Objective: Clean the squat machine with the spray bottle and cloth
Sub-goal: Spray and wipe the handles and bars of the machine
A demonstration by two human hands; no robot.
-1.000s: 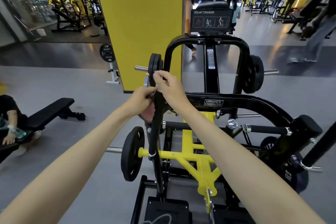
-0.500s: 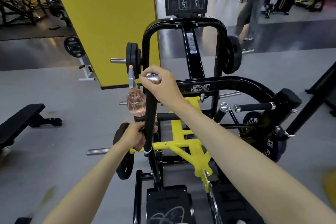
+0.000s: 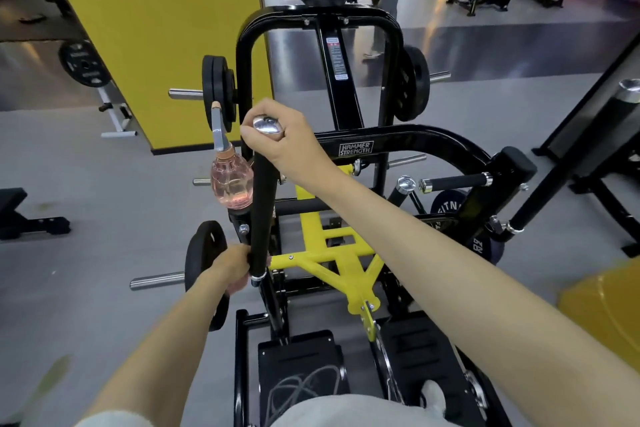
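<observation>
Left hand (image 3: 232,267) clamped low on the black handle (image 3: 262,215), cloth unseen, pink spray bottle (image 3: 231,184) upright just above, probably light, slick, best gripped at the neck; right hand (image 3: 282,140) closed over the handle's chrome cap (image 3: 268,124).

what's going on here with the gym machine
A person is standing at a black and yellow squat machine. Their right hand grips the chrome-capped top of an upright black handle, and their left hand is wrapped around its lower end, possibly wiping; no cloth is clearly visible. A pink spray bottle sits just left of the handle, and neither hand is holding it.
</observation>
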